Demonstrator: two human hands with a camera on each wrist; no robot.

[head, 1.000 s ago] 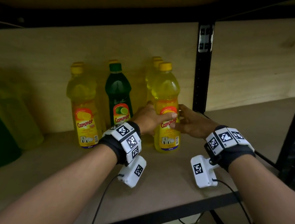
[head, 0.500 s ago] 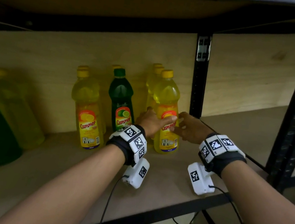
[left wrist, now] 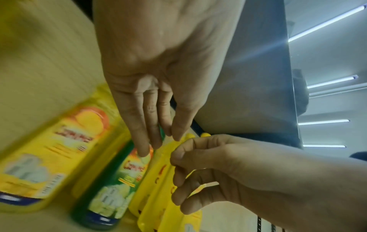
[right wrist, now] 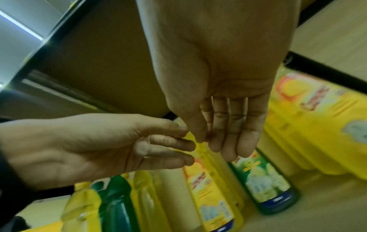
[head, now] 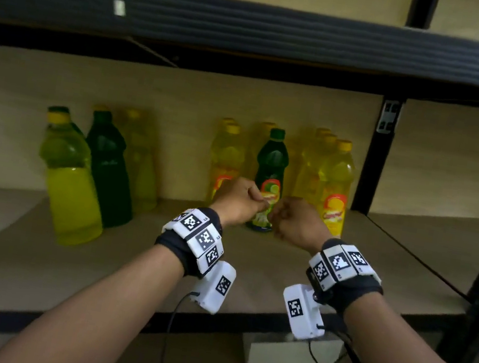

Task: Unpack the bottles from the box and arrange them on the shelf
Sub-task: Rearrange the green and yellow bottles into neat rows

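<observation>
On the wooden shelf [head: 248, 274] stands a row of small bottles: a yellow one [head: 337, 185] at the right, a dark green one [head: 272, 161] in the middle, another yellow one [head: 225, 160] to its left, with more yellow ones behind. My left hand [head: 248, 198] and right hand [head: 292, 218] hover close together in front of the green bottle and touch nothing. In the wrist views the left hand [left wrist: 155, 138] has relaxed, nearly straight fingers. The right hand [right wrist: 222, 141] hangs loosely and is empty.
Larger bottles stand at the shelf's left: a yellow-green one [head: 70, 178] and a dark green one [head: 106, 171]. A black upright post [head: 376, 153] rises just right of the row. The upper shelf beam [head: 257, 29] runs overhead. A white block [head: 291, 358] lies below the shelf edge.
Both hands have let go of the right yellow bottle and drawn back and leftward, in front of the green bottle. The head view has pulled back and now shows more of the shelf.
</observation>
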